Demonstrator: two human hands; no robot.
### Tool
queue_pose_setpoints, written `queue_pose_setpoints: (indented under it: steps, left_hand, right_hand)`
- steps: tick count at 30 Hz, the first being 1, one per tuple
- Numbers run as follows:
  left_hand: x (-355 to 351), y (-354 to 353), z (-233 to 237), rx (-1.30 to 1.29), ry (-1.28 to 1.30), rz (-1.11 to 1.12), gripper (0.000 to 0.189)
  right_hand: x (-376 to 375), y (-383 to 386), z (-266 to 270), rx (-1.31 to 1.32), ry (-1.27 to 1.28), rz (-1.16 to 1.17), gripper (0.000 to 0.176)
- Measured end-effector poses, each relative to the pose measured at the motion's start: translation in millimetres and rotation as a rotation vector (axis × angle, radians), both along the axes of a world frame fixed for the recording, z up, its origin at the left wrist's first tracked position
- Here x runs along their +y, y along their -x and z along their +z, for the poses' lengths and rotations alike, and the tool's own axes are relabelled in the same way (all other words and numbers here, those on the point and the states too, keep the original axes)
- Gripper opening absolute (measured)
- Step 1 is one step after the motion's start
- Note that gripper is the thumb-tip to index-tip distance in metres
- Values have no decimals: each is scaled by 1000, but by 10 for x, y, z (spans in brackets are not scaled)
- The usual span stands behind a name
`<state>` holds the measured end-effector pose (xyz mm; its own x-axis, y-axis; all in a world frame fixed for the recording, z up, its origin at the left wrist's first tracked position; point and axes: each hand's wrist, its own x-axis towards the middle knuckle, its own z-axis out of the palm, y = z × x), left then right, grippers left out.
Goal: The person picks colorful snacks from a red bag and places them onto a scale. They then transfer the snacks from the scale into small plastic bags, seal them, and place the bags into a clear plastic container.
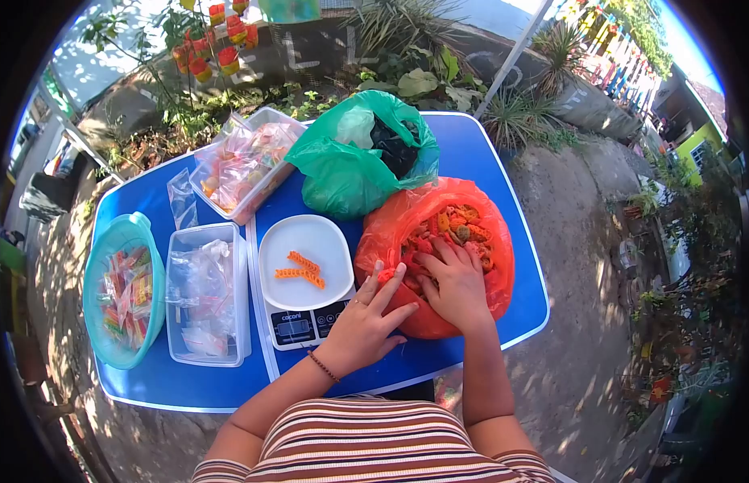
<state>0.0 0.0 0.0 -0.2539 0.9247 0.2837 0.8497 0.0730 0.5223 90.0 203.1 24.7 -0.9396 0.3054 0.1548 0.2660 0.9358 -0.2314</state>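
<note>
Striped shirt [374,443]: nearest the camera, at the near edge of the blue desk [181,386].
Right hand [453,290]: fingers bent down into the red bag [499,282] — tips partly hidden, so I cannot tell whether they close on anything.
Left hand [366,328]: fingers spread apart at the bag's left side, red plastic showing between two of them; whether they pinch it, I cannot tell.
Orange pieces [463,221]: inside the bag, under and just beyond the right fingers, long axes pointing in mixed directions — right hand nearer.
Spiral pieces [302,272]: on the white tray [334,241], forward and left of the left fingers; one roughly crosswise, one slanting, left hand nearer.
Kitchen scale [294,328]: beneath the tray, just beside the left hand.
Green bag [330,173]: beyond both hands, against the red bag.
</note>
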Motion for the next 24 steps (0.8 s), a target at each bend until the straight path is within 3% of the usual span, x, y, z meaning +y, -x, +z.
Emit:
queue_pose_setpoints:
  steps: [5,8,11,15,19,24]
  left_hand:
    - [133,-67,14,83,-45,43,59]
    - [152,-45,-52,73,-58,51,50]
    - [118,-47,-82,48,-34,32,48]
    - [165,-59,-49,59,-46,31,45]
    - [127,-66,-33,15,-49,37,45]
    - [43,-7,52,15,-166,65,45]
  right_hand:
    - [38,-198,116,111,259,189,38]
    - [192,-148,191,246,509,139,40]
    - [342,49,123,213,600,-165,41]
    - [234,352,5,-81,-48,-132,38]
    - [230,428,-103,-21,56,-177,29]
    - [143,192,-74,337,184,-166,22]
